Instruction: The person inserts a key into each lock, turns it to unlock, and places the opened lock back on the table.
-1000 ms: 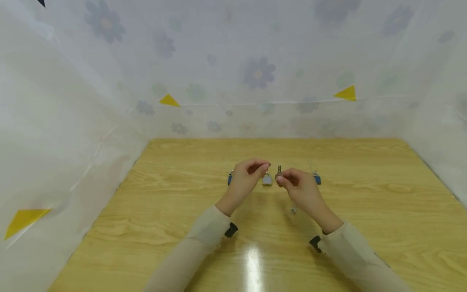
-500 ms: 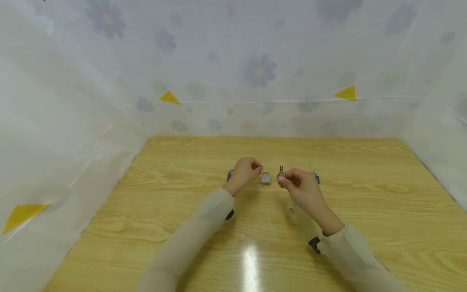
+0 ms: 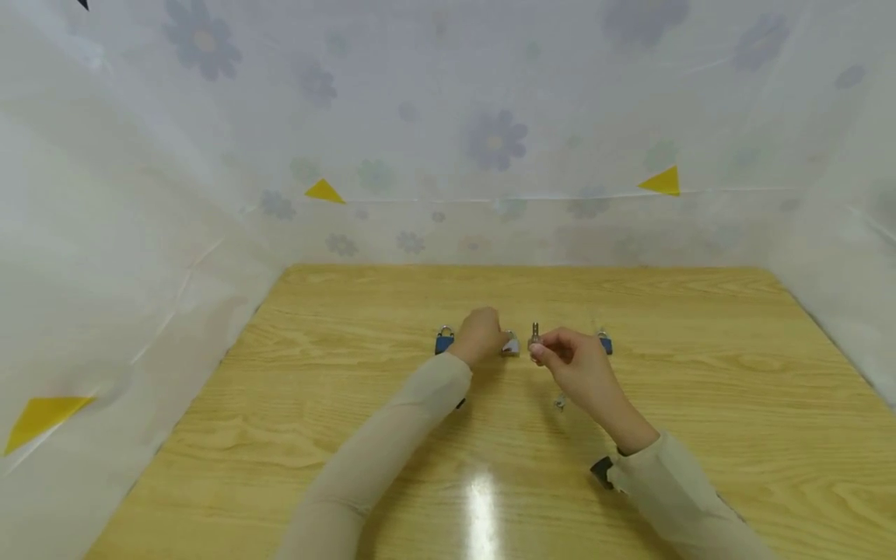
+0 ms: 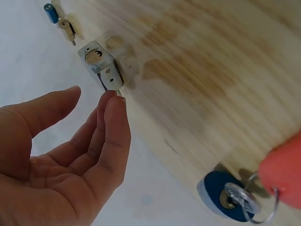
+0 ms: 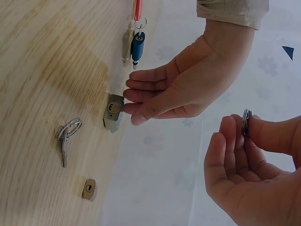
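Silver padlock [image 5: 113, 112] standing on surface [image 3: 350, 435]; left hand [image 5: 181, 87] touching it, fingers straight, steadying; right hand [image 3: 570, 362] pinching key [image 3: 535, 333] upright, readying.

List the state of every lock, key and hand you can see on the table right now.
Silver padlock: on the table, left fingertips touching it.
Left blue padlock: on the table, keys in keyhole.
Right blue padlock: on the table.
Loose keys: flat on the table.
Left hand: open.
Right hand: pinching a key.
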